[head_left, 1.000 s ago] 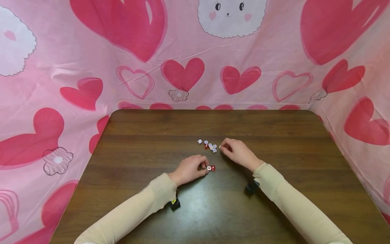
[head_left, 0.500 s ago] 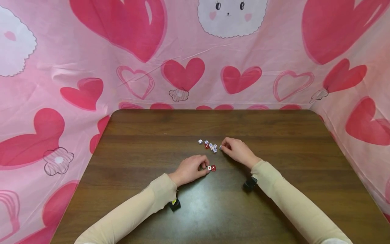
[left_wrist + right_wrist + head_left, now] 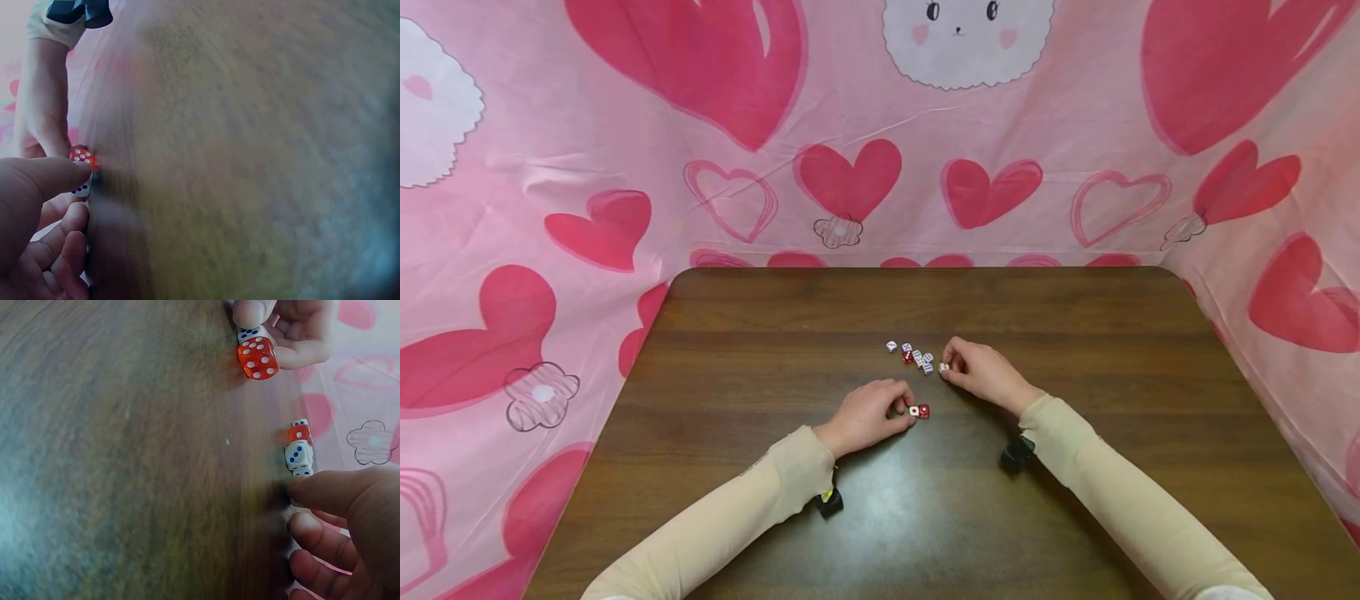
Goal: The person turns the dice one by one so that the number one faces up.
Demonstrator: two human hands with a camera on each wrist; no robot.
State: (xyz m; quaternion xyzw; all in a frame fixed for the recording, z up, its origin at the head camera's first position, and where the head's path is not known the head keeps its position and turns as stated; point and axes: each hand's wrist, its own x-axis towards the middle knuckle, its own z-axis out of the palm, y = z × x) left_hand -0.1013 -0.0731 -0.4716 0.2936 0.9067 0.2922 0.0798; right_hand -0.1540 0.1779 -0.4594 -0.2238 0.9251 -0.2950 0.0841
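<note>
My left hand [image 3: 867,415] pinches a white die [image 3: 913,411] between thumb and finger. Against that die sits a translucent red die [image 3: 924,411] with white dots, also clear in the right wrist view. To the right and farther back, my right hand [image 3: 988,377] pinches another white die [image 3: 943,367] at the table top; its thumb [image 3: 315,490] covers most of it in the right wrist view. Just left of those fingertips lies a loose group of several white dice [image 3: 928,367] with blue dots, together with one red die [image 3: 907,357].
A white die [image 3: 891,347] lies at the left end of the group. The brown wooden table [image 3: 760,308] has rounded far corners. Pink cloth [image 3: 917,125] printed with hearts hangs behind it and at both sides. Black devices [image 3: 1017,455] are strapped at both wrists.
The white die at my right fingertips has come further into sight and turned, with the fingers shifting slightly. My left hand and its pair of dice stay in place.
</note>
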